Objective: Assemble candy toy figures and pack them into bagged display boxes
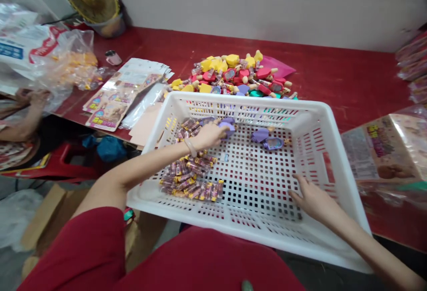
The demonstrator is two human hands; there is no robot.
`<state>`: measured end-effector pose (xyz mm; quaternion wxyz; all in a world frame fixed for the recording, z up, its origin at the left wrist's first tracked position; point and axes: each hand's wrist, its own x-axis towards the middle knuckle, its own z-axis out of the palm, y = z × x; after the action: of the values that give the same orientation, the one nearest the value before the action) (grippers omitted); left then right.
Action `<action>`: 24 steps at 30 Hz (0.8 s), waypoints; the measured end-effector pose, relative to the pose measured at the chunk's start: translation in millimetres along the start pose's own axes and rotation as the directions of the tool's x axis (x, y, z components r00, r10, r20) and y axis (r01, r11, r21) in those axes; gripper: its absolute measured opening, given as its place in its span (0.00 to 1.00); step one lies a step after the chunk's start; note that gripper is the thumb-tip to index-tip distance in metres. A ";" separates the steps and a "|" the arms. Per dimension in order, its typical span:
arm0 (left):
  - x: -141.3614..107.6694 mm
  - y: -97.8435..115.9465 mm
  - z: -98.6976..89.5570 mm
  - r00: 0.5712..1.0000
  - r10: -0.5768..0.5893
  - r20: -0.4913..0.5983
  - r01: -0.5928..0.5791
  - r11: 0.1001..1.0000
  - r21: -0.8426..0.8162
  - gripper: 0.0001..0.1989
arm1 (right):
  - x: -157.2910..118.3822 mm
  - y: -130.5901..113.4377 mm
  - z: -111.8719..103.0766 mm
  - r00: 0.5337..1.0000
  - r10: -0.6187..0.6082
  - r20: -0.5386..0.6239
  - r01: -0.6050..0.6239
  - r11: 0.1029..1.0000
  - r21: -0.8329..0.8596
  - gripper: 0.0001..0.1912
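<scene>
A white perforated plastic basket (253, 242) sits before me, tilted, at the table's front edge. My left hand (209, 136), with a band on its wrist, reaches into its back left part. Its fingers are closed at a purple paddle-shaped piece (227, 128) and seem to pinch it; the fingertips are partly hidden. Many small clear tubes with yellow ends (191, 175) lie heaped along the basket's left side. Two more purple pieces (274, 143) rest toward the back right. My right hand (310, 196) hovers over the basket's right part, fingers apart, holding nothing.
Behind the basket is a pile of yellow, red, purple and green pieces (233, 70) on the red table (333, 68). Printed cards (113, 104) lie left, a plastic-wrapped printed package (383, 148) right. Another person's hands (35, 97) are at far left near plastic bags (33, 46).
</scene>
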<state>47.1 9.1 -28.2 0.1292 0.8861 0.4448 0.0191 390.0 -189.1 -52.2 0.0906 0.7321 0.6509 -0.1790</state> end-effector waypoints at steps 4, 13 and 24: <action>-14.3 -55.4 -24.6 0.990 0.096 -0.101 -0.105 0.991 -0.088 0.21 | 15.3 -73.4 -26.0 0.972 -0.107 0.207 0.140 0.978 -0.155 0.15; -56.1 -50.4 -62.5 0.829 -0.430 -0.357 0.187 0.816 -0.548 0.13 | 94.3 -287.8 13.2 0.792 -0.603 0.091 0.595 0.797 0.105 0.09; -71.0 -31.3 -40.2 0.919 -0.355 0.173 0.274 0.256 -0.927 0.20 | 100.5 -205.7 -16.6 0.863 -0.466 -0.197 0.491 0.677 0.548 0.16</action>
<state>-26.3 -20.8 8.6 0.6015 0.5378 0.5215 0.2774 198.5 -62.4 -54.5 -0.2005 0.5316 0.7345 -0.3712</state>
